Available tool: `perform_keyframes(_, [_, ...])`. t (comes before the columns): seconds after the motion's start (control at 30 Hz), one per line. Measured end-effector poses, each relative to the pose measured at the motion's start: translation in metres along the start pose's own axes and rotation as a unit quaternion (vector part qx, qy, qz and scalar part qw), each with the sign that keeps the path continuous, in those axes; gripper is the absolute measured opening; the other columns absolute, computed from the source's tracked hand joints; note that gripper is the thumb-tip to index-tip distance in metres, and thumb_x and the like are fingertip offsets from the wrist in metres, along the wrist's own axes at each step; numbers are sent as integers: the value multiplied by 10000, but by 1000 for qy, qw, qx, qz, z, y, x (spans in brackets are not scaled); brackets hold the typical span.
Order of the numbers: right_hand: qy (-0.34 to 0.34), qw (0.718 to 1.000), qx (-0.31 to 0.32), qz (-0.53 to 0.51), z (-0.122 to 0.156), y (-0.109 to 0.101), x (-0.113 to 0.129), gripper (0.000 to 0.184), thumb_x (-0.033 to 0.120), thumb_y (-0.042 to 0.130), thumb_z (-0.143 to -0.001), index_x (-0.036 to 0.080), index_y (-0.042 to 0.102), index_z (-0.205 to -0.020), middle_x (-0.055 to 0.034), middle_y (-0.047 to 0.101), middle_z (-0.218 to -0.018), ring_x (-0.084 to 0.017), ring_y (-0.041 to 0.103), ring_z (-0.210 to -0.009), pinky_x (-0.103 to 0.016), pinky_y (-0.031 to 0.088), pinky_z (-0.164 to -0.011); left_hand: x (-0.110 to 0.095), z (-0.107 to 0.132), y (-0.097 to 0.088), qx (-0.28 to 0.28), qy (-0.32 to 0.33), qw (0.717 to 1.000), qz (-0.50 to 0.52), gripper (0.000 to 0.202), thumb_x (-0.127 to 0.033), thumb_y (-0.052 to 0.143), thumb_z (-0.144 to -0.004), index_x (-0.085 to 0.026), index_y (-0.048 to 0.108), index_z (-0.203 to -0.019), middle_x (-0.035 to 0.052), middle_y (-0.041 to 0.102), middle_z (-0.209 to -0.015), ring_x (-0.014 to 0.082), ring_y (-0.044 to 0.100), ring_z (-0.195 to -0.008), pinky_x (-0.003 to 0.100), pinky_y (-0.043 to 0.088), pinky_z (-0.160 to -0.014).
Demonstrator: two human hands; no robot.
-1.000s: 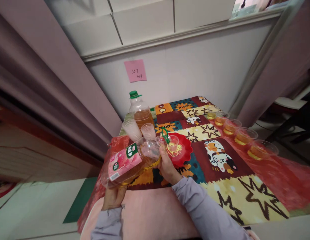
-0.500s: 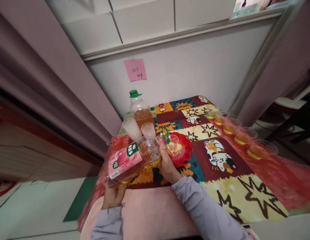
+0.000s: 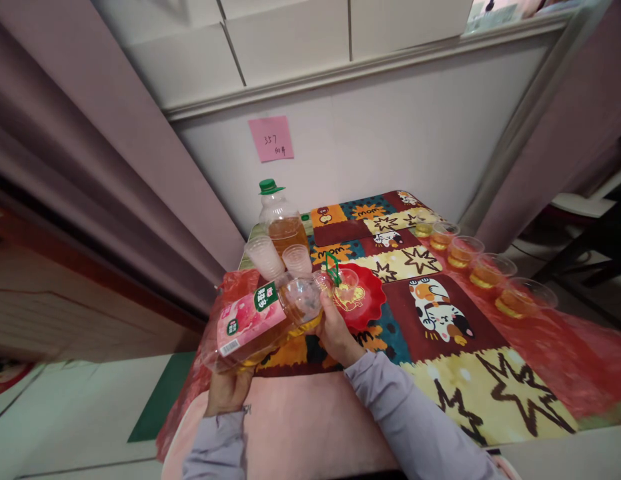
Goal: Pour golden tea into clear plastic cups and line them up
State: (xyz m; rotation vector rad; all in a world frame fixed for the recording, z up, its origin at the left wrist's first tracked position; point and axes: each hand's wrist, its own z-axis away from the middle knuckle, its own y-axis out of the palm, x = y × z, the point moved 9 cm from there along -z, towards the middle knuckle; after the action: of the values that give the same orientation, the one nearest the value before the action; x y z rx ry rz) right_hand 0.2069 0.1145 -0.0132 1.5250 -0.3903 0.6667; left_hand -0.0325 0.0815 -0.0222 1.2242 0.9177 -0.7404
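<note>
A large clear juice bottle (image 3: 253, 323) with a pink label lies tilted in my hands, its neck pointing right. My left hand (image 3: 230, 388) supports the bottle's base from below, fingers partly hidden behind it. Around the neck, my right hand (image 3: 336, 333) is closed. The green carry handle (image 3: 332, 268) sticks up near the mouth. A small clear cup (image 3: 347, 283) rests on the red scalloped plate (image 3: 374, 297), just beyond the bottle's mouth. Amber juice lies along the bottle's lower side; whether any is flowing out I cannot tell.
Two stacks of clear cups, a taller stack (image 3: 264, 257) and a shorter stack (image 3: 297, 260), stand behind the bottle. Another juice bottle (image 3: 285, 230) with a green cap is at the back. Several filled cups (image 3: 491, 272) line the right edge over red plastic film (image 3: 555, 340).
Almost nothing differs. Both hands keep their hold, and the bottle stays tilted in about the same place.
</note>
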Motion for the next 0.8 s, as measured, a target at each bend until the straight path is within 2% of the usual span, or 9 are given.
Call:
perform_keyframes(0.17, [-1, 1000, 10, -5, 1, 3, 2, 731, 771, 610, -1008, 278, 593, -1548, -97, 832, -1305, -332, 798, -1224, -523, 731, -855, -3, 1, 3, -14, 11, 1000, 24, 632, -542, 836, -940, -326, 707, -1520, 69, 776, -1469, 362, 630, -1491, 499, 619, -1142])
perform_keyframes(0.3, [4, 1000, 15, 2, 1, 4, 2, 705, 799, 591, -1001, 268, 662, -1460, -103, 838, -1278, -336, 802, -1215, -531, 728, -876, -1, 0, 3, -11, -4, 999, 50, 540, -444, 797, -986, -313, 717, -1504, 82, 810, -1396, 347, 695, -1416, 476, 638, -1112])
perform_keyframes(0.37, [1, 1000, 14, 3, 1, 4, 3, 708, 802, 602, -994, 265, 670, -1450, -105, 834, -1292, -335, 802, -1216, -533, 726, -888, -1, 0, 3, -10, -1, 998, 57, 560, -421, 830, -964, -298, 717, -1498, 80, 810, -1398, 331, 707, -1400, 444, 641, -1101])
perform_keyframes(0.47, [4, 1000, 15, 1, 2, 6, 4, 714, 811, 603, -985, 256, 691, -1426, -108, 832, -1306, -338, 803, -1212, -530, 726, -899, -3, 1, 5, -11, 2, 999, 47, 606, -468, 910, -883, -305, 746, -1443, 45, 821, -1379, 325, 711, -1391, 419, 633, -1113])
perform_keyframes(0.53, [9, 1000, 15, 0, 2, 8, 4, 695, 807, 600, -987, 266, 706, -1409, -100, 839, -1290, -343, 806, -1207, -536, 727, -895, -3, 3, 6, -13, -3, 999, 36, 602, -492, 914, -874, -333, 752, -1432, 24, 814, -1398, 337, 661, -1457, 426, 611, -1148])
perform_keyframes(0.67, [11, 1000, 15, -5, 3, 10, 6, 652, 780, 574, -1015, 276, 716, -1404, -99, 834, -1299, -350, 791, -1248, -559, 720, -918, -5, 6, 9, -31, -13, 999, 13, 654, -573, 919, -843, -369, 748, -1441, 17, 721, -1560, 392, 441, -1638, 485, 572, -1203])
perform_keyframes(0.8, [15, 1000, 11, -6, 3, 8, 5, 646, 777, 570, -1020, 272, 720, -1395, -100, 833, -1305, -344, 784, -1262, -552, 716, -937, -9, 8, 13, -43, -2, 999, 3, 794, -604, 991, -734, -352, 743, -1445, 28, 671, -1622, 428, 380, -1664, 516, 577, -1197])
